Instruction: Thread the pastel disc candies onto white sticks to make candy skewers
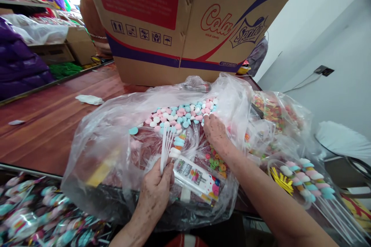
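My left hand (155, 191) is closed on a bunch of white plastic sticks (166, 144) that point up, one with candy pieces threaded on it (178, 144). Beside it lies a printed candy wrapper (199, 179). My right hand (214, 129) reaches into a large clear plastic bag (98, 139), fingertips curled among loose pink, blue and white round candies (179, 114). What the fingertips pinch is hidden.
A big Cola Sprite cardboard box (185, 23) stands behind the bag on the brown wooden table (49, 119). Bags of ring candies (275, 114) and finished candy skewers (307, 183) lie at right. Wrapped candy packs (37, 212) fill the lower left.
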Tool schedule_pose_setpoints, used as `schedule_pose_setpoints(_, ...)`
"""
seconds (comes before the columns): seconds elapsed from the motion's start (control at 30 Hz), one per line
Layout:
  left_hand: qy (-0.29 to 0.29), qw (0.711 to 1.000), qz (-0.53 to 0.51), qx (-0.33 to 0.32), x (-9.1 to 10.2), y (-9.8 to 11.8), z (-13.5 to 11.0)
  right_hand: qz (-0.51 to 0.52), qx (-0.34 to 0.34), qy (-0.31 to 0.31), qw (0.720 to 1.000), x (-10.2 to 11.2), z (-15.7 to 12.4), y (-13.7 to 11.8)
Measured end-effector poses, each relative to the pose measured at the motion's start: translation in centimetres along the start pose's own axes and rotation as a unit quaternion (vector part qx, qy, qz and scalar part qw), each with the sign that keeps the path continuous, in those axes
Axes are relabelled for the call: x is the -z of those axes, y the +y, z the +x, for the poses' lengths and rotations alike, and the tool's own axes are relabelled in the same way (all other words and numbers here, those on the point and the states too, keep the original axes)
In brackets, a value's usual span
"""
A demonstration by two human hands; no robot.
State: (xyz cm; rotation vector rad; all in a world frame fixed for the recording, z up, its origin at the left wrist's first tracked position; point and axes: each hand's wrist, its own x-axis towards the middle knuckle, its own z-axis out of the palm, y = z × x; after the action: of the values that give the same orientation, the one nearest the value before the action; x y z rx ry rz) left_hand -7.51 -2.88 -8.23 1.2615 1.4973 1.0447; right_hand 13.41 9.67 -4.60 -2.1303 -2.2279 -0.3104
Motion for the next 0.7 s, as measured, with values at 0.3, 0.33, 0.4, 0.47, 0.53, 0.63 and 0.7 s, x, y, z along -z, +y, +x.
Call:
schedule_pose_setpoints(0.3, -0.003, 1.000, 0.006, -0.003, 0.0, 0.3, -0.1, 0.126, 0.122, -0.001, 0.985, 0.5, 1.4, -3.0)
schedule_pose_setpoints(0.33, -0.004, 1.000, 0.006, -0.001, 0.0, 0.4, -0.1, 0.110, 0.138, -0.013, 0.984, 0.5, 1.4, -3.2)
schedule_pose_setpoints(0.4, -0.004, 1.000, 0.002, 0.005, 0.0, 0.5, -0.1, 0.077, 0.160, -0.034, 0.983, 0.8, 1.0, -3.3)
schedule_pose_setpoints(0.47, -0.007, 1.000, -0.007, 0.010, 0.0, 0.5, -0.1, 0.055, 0.171, -0.050, 0.982, 1.2, 0.3, -2.9)
schedule_pose_setpoints(0.53, -0.012, 1.000, -0.014, 0.011, -0.1, 0.3, -0.1, 0.051, 0.177, -0.061, 0.981, 1.8, -0.5, -2.2)
schedule_pose_setpoints(0.63, -0.013, 1.000, -0.014, 0.010, -0.2, -0.3, 0.0, 0.075, 0.177, -0.070, 0.979, 2.3, -1.1, -1.1)
schedule_pose_setpoints(0.7, -0.008, 1.000, -0.010, 0.010, -0.2, -0.6, 0.1, 0.103, 0.155, -0.046, 0.981, 2.2, -0.8, -0.8)
